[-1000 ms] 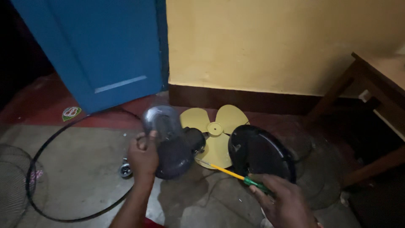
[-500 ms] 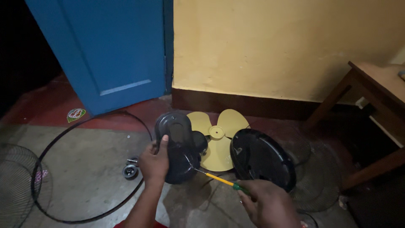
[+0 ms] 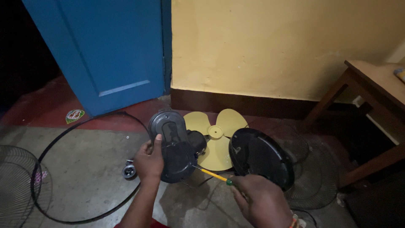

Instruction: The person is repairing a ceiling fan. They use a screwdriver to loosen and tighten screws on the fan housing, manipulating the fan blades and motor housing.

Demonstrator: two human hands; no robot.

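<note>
A: Where's the motor housing (image 3: 175,152)?

B: Low in the middle of the view, held up above the floor (image 3: 84,169), its dark back cover facing the camera. The left hand (image 3: 149,160) has it from the left side: fingers wrapped round the edge, thumb lying up across the cover. So that grip is closed on the housing.

A: And the right hand (image 3: 261,200)?

B: Lower right, closed round the handle of a screwdriver (image 3: 213,174) (yellow shaft, a bit of green at the handle end). The shaft slants up and left, and its tip meets the lower right edge of the housing. That grip is tight on the handle; most of the handle is hidden inside the fist.

A: What's just around it?

B: Just behind the housing, a yellow blade (image 3: 217,137) with three lobes lies flat on the floor. To its right a round black base (image 3: 261,158) stands tilted, partly overlapping the blade and sitting just above the right hand. A wire grille (image 3: 314,169) lies under and right of the base.

A: Further out?

B: A black ring (image 3: 90,122) loops over the floor to the left, with a small round metal part (image 3: 128,171) inside it near the left wrist. Another grille (image 3: 17,181) shows at the far left edge. Behind are a blue door (image 3: 105,50) and a yellow wall (image 3: 274,46); a wooden bench (image 3: 375,84) stands at the right.
</note>
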